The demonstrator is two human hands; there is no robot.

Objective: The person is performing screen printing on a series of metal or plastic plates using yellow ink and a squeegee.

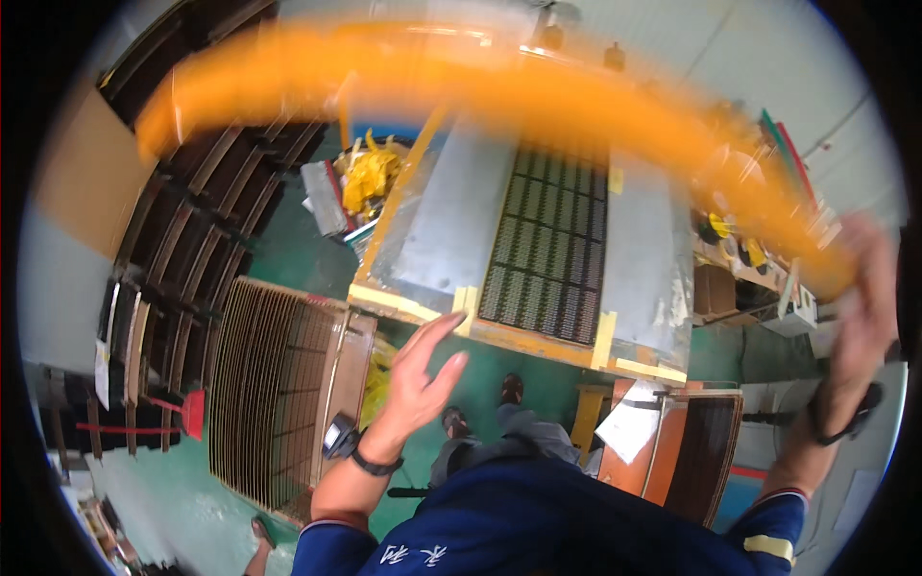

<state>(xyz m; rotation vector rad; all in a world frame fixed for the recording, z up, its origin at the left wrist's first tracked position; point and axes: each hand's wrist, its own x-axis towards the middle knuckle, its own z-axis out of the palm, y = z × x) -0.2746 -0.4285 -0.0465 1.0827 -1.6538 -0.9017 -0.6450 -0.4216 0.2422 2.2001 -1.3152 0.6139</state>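
A long orange strip, perhaps tape or film, arcs through the air over the table and is smeared by motion. Its right end meets my right hand, raised at the far right, blurred, with the fingers closed on it. My left hand is held with thumb and fingers apart, holding nothing, near the front edge of the grey work table. On this table lies a long dark panel with a grid of fine repeated patterns. Pale yellow tape pieces sit by the panel's near corners.
A slotted rack of thin boards stands left of me, another rack with a white sheet at right. Yellow scraps fill a bin behind the table's left side. Dark shelving, a red dustpan and another person's foot are at left.
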